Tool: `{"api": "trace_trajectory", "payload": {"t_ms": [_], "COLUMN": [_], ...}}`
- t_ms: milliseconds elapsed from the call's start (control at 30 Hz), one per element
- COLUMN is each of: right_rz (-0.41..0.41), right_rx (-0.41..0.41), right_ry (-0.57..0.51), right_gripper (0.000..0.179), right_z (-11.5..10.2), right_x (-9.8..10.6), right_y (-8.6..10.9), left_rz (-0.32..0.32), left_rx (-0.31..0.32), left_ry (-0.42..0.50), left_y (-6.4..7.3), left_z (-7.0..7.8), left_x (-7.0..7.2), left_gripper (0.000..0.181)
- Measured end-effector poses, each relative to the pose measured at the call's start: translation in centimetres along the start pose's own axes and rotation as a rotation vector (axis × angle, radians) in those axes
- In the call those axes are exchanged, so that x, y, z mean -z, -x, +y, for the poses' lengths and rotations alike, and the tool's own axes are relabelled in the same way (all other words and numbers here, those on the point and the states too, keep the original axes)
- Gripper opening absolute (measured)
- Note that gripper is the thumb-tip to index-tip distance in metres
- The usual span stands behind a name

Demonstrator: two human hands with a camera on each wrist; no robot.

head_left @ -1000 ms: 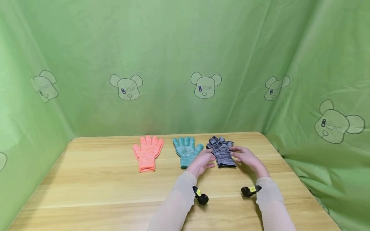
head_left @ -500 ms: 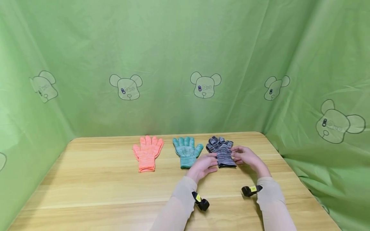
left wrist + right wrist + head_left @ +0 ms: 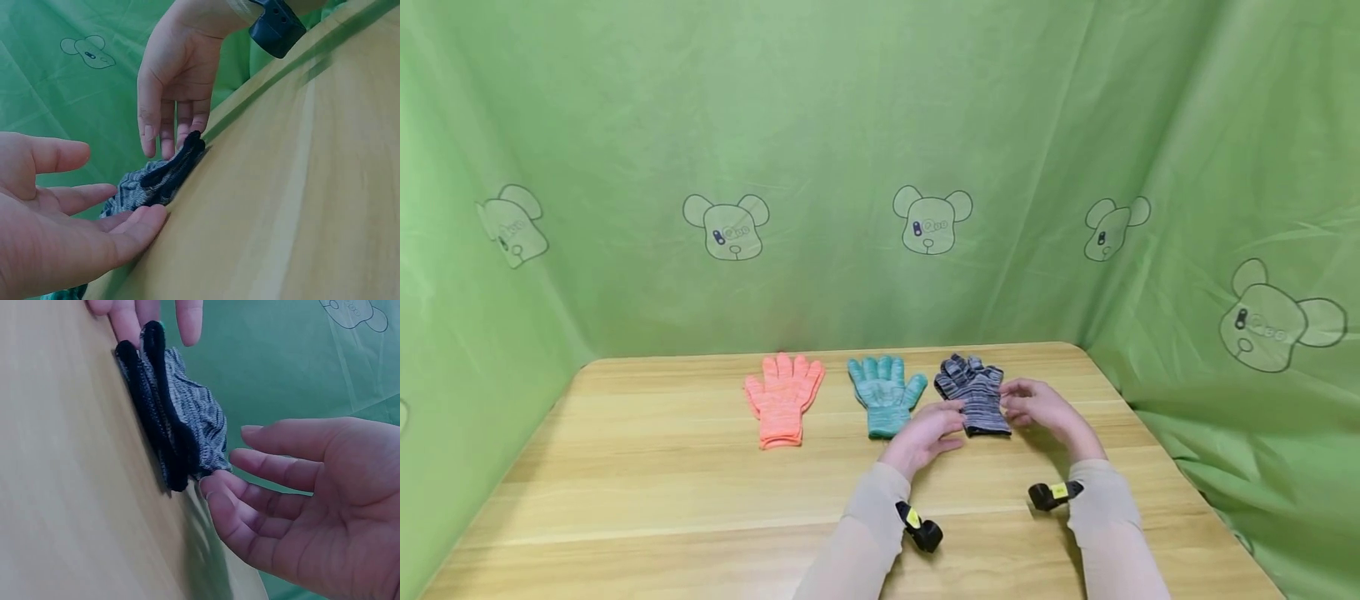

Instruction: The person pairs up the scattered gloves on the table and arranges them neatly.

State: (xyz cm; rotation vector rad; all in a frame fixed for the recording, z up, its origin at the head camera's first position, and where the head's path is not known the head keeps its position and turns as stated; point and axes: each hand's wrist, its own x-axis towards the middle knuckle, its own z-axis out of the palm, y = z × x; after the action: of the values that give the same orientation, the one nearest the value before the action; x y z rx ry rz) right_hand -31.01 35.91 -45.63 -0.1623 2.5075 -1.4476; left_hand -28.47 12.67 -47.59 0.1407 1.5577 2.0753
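Observation:
A pair of dark grey striped knit gloves [image 3: 983, 407] lies stacked on the wooden table, cuffs toward me. My left hand [image 3: 927, 433] is at the cuff's left side, fingers extended and fingertips right at the edge. On the other side is my right hand [image 3: 1043, 408], fingers gently bent, tips at the cloth. In the right wrist view, two black-edged cuffs show on the gloves [image 3: 200, 419], with the right hand's fingertips by the lower edge. The left wrist view has the left hand's fingers [image 3: 140, 231] beside the cuff, thumb apart.
Left of the hands, teal gloves [image 3: 887, 404] lie flat, with orange gloves [image 3: 782, 404] further left. Green curtains [image 3: 820, 125] printed with bear heads stand behind and beside the table [image 3: 647, 475]. A black wrist camera [image 3: 923, 529] is strapped on each sleeve.
My left hand has shifted slightly right and nearer to me, off the teal gloves' cuff and closer to the grey gloves. The right hand and the gloves stay almost in place.

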Motion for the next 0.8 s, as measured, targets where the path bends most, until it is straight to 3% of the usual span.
{"api": "trace_trajectory", "payload": {"t_ms": [333, 567, 800], "right_rz": [0.058, 0.091, 0.119], "right_rx": [0.028, 0.013, 0.032], "right_ry": [0.032, 0.061, 0.093], "right_gripper": [0.044, 0.044, 0.042], "right_z": [-0.9, -1.2, -0.9], "right_x": [0.2, 0.2, 0.1], "right_y": [0.1, 0.7, 1.5], "left_rz": [0.12, 0.171, 0.21], "left_rx": [-0.053, -0.068, -0.1], "left_ry": [-0.023, -0.132, -0.241], "left_y": [-1.3, -2.6, -4.4], "left_z": [2.7, 5.0, 6.2], "left_x": [0.4, 0.6, 1.1], "left_gripper": [0.05, 0.05, 0.042]}}
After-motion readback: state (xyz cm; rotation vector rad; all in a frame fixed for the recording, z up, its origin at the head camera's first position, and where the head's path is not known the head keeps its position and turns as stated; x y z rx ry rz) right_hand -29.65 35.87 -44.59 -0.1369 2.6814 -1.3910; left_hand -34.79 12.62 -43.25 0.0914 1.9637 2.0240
